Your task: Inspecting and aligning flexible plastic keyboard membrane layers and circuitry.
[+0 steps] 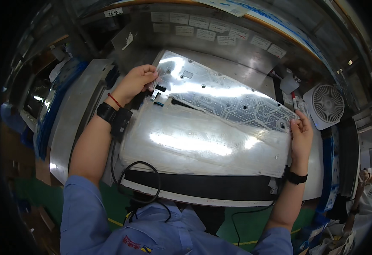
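Observation:
A thin, transparent keyboard membrane sheet (226,91) with printed circuit lines and small dark holes is stretched at a slant between my hands. My left hand (135,83) pinches its left end, thumb against the edge. At the lower right corner, my right hand (301,132) is closed on the same sheet between thumb and fingers. Glare whitens part of its surface. Just nearer to me lies a stack of cloudy, translucent sheets (186,146), its far edge partly covered by the raised membrane.
A black mat (211,187) runs along the bench's near edge. A black cable (159,182) loops at the front left. On the right stand a white fan (327,104) and a marker pen (294,101). Paper labels (205,35) line the back panel. Another person's arm (358,191) shows at far right.

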Demonstrator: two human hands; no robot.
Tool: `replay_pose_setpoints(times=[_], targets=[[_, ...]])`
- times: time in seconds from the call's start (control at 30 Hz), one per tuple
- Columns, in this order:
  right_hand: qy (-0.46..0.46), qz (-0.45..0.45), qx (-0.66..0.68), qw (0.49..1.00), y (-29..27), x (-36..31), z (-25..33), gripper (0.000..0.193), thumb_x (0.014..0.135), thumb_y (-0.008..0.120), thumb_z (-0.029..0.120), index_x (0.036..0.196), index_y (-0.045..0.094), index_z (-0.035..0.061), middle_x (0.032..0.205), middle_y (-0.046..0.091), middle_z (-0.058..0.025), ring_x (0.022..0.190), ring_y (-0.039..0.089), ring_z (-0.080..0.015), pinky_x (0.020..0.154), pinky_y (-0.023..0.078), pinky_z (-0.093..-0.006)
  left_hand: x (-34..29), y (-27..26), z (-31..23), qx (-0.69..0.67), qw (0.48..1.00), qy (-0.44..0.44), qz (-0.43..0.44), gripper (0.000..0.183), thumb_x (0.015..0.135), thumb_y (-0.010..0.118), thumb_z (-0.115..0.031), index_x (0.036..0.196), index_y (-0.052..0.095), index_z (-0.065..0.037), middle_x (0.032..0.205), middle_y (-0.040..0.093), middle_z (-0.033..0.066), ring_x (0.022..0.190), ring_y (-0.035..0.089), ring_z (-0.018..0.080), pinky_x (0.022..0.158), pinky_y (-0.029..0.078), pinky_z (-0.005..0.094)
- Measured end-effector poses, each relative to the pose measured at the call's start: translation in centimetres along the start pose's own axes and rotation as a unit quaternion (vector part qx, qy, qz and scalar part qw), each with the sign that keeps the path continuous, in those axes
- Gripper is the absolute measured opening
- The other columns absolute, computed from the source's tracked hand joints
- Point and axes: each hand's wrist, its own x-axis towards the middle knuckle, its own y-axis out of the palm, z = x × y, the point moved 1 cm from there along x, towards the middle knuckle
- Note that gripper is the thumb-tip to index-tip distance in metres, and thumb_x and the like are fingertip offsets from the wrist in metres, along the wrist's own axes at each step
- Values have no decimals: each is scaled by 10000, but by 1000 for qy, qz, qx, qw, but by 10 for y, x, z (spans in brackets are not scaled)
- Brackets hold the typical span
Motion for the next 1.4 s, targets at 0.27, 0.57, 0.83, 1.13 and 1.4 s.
replay_pose_setpoints(times=[0.27, 0.57, 0.83, 1.13, 1.4], targets=[[42, -4, -54, 998, 7, -5, 12, 460, 914, 591, 165, 1311, 444, -15, 771, 587, -1, 689, 507, -50, 622, 380, -173, 5, -15, 13, -135, 990, 30, 9, 224, 974, 475, -177, 1125, 509, -15, 937, 601, 28, 641, 475, 18, 578, 389, 151], [83, 104, -133, 982, 6, -6, 6, 408, 883, 636, 194, 1222, 541, -12, 791, 613, -1, 715, 518, -59, 643, 396, -214, 2, -7, 4, -176, 980, 16, -88, 461, 994, 437, -225, 1369, 348, 28, 1250, 528, 132, 947, 577, 113, 812, 472, 223], [44, 195, -186, 962, 10, -12, 5, 115, 801, 668, 54, 900, 674, -5, 810, 593, -14, 757, 530, -87, 714, 426, -235, 7, -16, 15, -143, 987, 18, -75, 324, 992, 439, -244, 1221, 505, -24, 1037, 573, 40, 845, 547, 70, 728, 455, 200], [-7, 152, -99, 983, 7, -11, 6, 35, 859, 615, 44, 876, 596, 20, 820, 578, 16, 759, 519, -67, 712, 415, -208, -3, -1, -4, -142, 989, -7, -24, 276, 994, 435, -284, 1083, 559, -54, 821, 590, -21, 686, 535, 59, 645, 439, 185], [-3, 85, -83, 993, 4, -5, 4, 46, 885, 596, 45, 916, 606, 12, 817, 580, 23, 751, 519, -55, 702, 413, -193, 0, 0, 4, -17, 999, 15, 41, 235, 984, 462, -239, 972, 604, -52, 804, 607, -27, 602, 472, 35, 549, 379, 182]])
